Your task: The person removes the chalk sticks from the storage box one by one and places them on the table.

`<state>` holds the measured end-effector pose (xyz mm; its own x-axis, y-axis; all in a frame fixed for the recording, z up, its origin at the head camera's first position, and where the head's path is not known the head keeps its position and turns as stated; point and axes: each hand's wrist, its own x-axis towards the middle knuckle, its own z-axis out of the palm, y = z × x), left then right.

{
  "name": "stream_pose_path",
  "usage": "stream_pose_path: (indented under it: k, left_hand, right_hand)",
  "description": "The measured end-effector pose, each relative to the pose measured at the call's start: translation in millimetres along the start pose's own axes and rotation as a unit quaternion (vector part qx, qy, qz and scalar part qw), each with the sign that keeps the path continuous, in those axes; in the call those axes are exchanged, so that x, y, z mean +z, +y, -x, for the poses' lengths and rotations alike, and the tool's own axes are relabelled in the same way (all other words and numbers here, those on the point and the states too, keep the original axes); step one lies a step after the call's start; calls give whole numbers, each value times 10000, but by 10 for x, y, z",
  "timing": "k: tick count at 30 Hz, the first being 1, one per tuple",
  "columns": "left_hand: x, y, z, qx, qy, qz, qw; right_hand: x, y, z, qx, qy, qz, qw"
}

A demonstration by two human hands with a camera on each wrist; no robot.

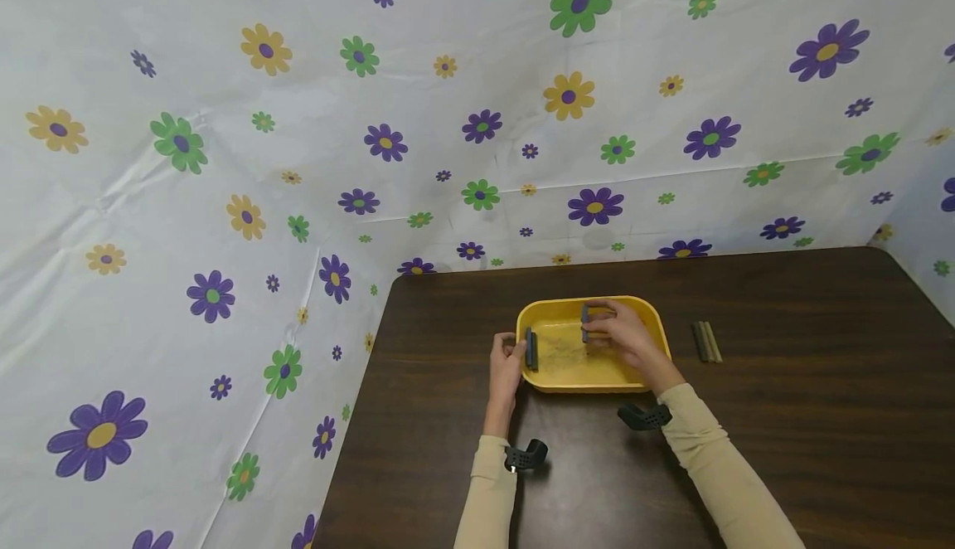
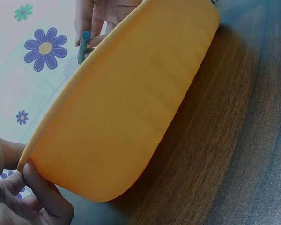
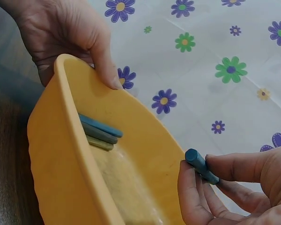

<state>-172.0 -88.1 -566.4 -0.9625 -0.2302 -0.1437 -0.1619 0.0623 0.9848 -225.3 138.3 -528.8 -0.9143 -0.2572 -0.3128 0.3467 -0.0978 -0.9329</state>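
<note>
Between the thumb and fingertips of my right hand (image 1: pixel 625 335) is a blue chalk stick (image 3: pixel 203 168), raised over the yellow plastic tray (image 1: pixel 589 388). My left hand (image 1: pixel 506 368) grips the tray's left end, with the thumb over the rim and the fingers outside. Against that end wall, inside the tray, three sticks lie side by side in the right wrist view: a blue one (image 3: pixel 102 125), a dark grey one (image 3: pixel 99 133) and an olive one (image 3: pixel 100 143). Smudges of dust mark the tray's floor.
To the right of the tray, a dark chalk stick (image 1: pixel 700 342) and lighter olive sticks (image 1: pixel 712 342) lie together on the brown wooden table (image 1: pixel 806 383). A white flowered sheet (image 1: pixel 462 60) hangs behind the table and along its left side.
</note>
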Motion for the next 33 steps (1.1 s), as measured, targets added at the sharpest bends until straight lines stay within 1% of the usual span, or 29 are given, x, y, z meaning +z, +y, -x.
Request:
stream_pose_path:
  k: [5, 11, 18, 24, 28, 33]
  left_hand:
    - [3, -8, 0, 3, -36, 9, 10000]
    - [10, -2, 24, 14, -40, -2, 10000]
    - [5, 15, -4, 0, -9, -16, 10000]
    - [-9, 14, -35, 96, 5, -5, 10000]
    - [-7, 5, -37, 99, -22, -4, 9999]
    - [-1, -10, -23, 75, -34, -17, 10000]
  right_hand:
    - [-11, -14, 8, 12, -20, 31, 10000]
    - [-29, -34, 31, -30, 66, 59, 10000]
    - [-76, -118, 70, -16, 120, 110, 9999]
    - [-146, -161, 86, -159, 103, 224, 9996]
    - [-217, -157, 106, -170, 127, 241, 9995]
    - [-309, -144, 136, -124, 217, 88, 9996]
